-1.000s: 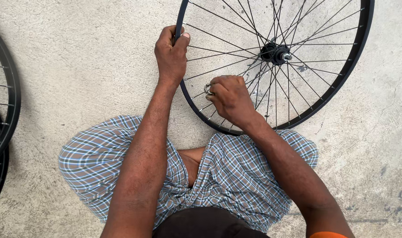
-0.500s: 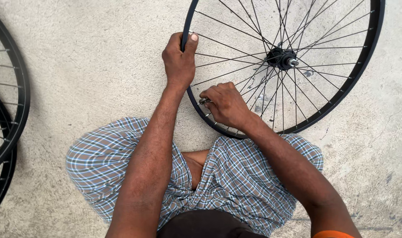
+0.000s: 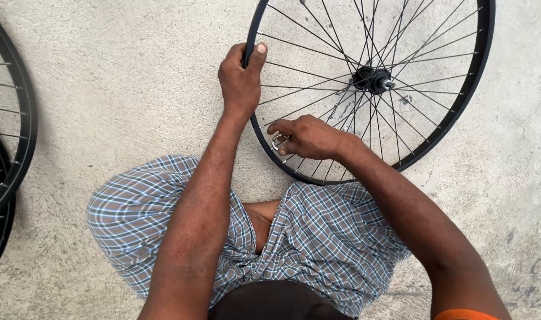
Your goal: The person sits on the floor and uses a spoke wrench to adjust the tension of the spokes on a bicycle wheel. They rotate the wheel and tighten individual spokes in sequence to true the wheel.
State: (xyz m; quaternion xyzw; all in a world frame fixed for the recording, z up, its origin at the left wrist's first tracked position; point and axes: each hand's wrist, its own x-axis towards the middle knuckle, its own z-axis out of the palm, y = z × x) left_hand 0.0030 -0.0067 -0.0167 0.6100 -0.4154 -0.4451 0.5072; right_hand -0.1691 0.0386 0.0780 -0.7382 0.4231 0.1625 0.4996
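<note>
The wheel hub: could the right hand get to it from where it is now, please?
Probably yes: the right hand lies on the spokes beside the rim, and only open spokes lie between it and the hub.

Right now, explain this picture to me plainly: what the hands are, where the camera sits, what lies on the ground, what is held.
One camera, worn on the person's head, looks down at their own bare hands and checked shorts. The person sits on a concrete floor. A black bicycle wheel with thin spokes and a hub lies ahead. The left hand grips its rim. The right hand reaches among the spokes, its fingers holding a small metal tool near the rim. More black wheels lie at the left edge.
</note>
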